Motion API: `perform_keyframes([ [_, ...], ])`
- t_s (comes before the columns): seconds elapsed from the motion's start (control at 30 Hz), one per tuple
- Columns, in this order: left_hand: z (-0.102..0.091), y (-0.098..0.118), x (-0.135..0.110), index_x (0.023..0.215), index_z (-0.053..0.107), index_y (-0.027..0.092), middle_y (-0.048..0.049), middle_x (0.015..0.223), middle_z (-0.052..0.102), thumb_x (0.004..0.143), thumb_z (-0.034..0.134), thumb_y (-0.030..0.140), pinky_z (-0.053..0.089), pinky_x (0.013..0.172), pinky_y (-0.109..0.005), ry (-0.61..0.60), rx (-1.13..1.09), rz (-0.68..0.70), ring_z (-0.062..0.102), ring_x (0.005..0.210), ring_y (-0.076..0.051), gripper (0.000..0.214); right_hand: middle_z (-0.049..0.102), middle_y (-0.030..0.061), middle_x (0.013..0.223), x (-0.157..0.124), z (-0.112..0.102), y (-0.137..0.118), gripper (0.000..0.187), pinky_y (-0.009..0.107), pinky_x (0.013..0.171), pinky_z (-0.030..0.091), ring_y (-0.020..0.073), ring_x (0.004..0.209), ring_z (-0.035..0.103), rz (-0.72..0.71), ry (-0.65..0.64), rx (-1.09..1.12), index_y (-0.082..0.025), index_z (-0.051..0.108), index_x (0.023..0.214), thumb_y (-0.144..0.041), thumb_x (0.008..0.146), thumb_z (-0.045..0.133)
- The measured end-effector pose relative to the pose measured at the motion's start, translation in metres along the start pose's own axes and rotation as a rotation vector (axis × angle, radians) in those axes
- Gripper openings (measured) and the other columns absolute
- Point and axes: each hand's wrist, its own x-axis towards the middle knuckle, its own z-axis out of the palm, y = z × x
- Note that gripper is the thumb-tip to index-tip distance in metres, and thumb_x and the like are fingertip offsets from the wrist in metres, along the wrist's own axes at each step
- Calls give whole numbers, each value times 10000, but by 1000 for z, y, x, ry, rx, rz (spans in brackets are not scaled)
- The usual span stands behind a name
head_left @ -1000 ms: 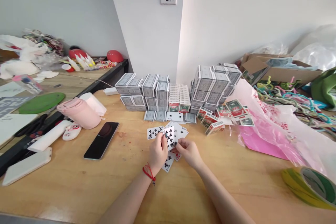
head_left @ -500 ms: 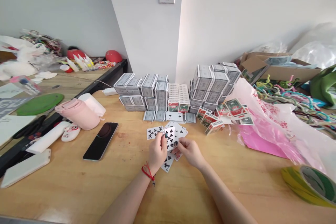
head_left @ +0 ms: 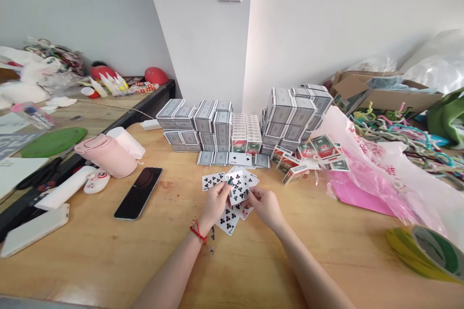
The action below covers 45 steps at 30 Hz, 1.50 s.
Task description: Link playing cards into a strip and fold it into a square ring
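My left hand (head_left: 214,205) pinches the left edge of a playing card (head_left: 238,188) with black club pips, held face up just above the table. At that card's lower right corner, my right hand (head_left: 267,207) has its thumb and fingers closed on the edge. Loose cards are fanned out beneath and around it: an eight of clubs (head_left: 209,182) to the left, a seven of clubs (head_left: 227,223) towards me, and others partly covered. Behind them lies a row of face-down cards with a face-up two of spades (head_left: 239,159).
Stacked grey-backed decks (head_left: 290,113) and small card boxes (head_left: 322,147) stand at the back. To the left are a black phone (head_left: 138,193) and a pink tumbler (head_left: 107,155). Pink plastic (head_left: 366,198) and a yellow-green tape roll (head_left: 426,253) lie on the right.
My left hand has shifted slightly left, and the held card is turned a little, lying lower over the others. More of the seven of clubs shows. My right hand stays near the card's corner.
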Motion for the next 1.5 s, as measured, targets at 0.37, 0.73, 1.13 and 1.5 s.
perform_keyframes([
  [0.37, 10, -2, -7, 514, 429, 181, 14, 390, 473, 848, 331, 433, 308, 412, -204, 67, 290, 71, 468, 370, -103, 430, 669, 36, 594, -2, 2, -7, 240, 267, 522, 466, 190, 550, 631, -27, 69, -76, -193, 620, 726, -326, 777, 427],
  [0.73, 13, -7, -11, 472, 347, 192, -3, 361, 461, 863, 312, 393, 275, 417, -216, 74, 460, 186, 451, 347, -99, 440, 613, 54, 579, -10, 19, -5, 189, 242, 462, 321, 167, 478, 552, -95, 319, -610, -175, 559, 695, -262, 785, 417],
  [1.13, 7, -2, -10, 496, 385, 193, 26, 344, 432, 846, 326, 448, 323, 410, -206, 7, 225, 87, 450, 337, -97, 437, 593, 40, 664, -2, 16, -13, 264, 248, 486, 436, 149, 571, 543, 246, -136, 929, -169, 543, 730, -433, 746, 544],
  [1.5, 9, -5, -12, 496, 388, 182, 8, 413, 423, 869, 297, 381, 236, 425, -234, 87, 385, 277, 377, 389, -93, 433, 605, 46, 658, -6, 24, -10, 340, 241, 426, 389, 144, 498, 513, 152, -128, 822, -169, 562, 772, -506, 738, 532],
])
